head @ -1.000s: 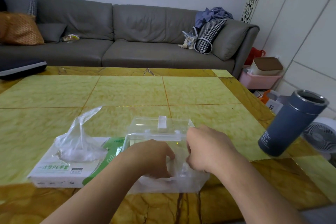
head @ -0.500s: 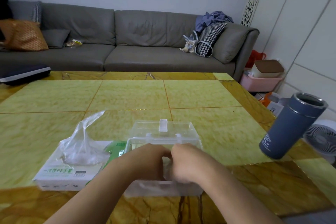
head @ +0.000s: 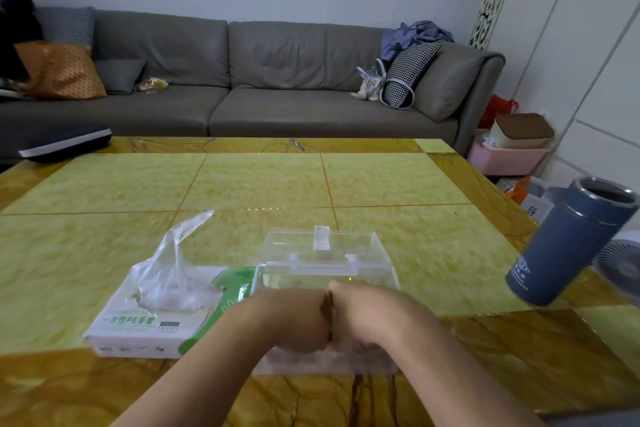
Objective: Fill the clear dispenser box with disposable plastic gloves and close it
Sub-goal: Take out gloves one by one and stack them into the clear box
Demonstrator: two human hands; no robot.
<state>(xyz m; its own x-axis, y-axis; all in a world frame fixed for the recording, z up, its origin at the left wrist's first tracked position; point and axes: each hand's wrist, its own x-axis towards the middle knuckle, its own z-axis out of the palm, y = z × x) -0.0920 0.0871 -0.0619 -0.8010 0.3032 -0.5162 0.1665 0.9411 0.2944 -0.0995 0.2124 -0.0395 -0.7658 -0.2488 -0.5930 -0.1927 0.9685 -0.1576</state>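
A grey-blue cylindrical metal flask point(head: 568, 243) stands open-topped at the right edge of the frame on the yellow-green marble-patterned desk point(head: 242, 184). A dark flat cushion point(head: 59, 142) lies at the desk's upper left corner, with a grey leather sofa point(head: 277, 80) behind. Left of centre sits the white and green cardboard glove carton point(head: 145, 319), a thin crinkled clear plastic glove point(head: 173, 274) standing out of its top slot. Touching the carton's right end is the clear rigid plastic dispenser box point(head: 325, 274), lower centre, its hinged lid point(head: 322, 246) tipped back and open.

Both forearms cross the lower frame and hide most of the box interior. The left hand point(head: 294, 319) and right hand point(head: 367, 315) are knuckles-up inside the box, fingers curled downward; what they hold cannot be told.

Compared with a second ago, the hands have come together from apart and now touch side by side.
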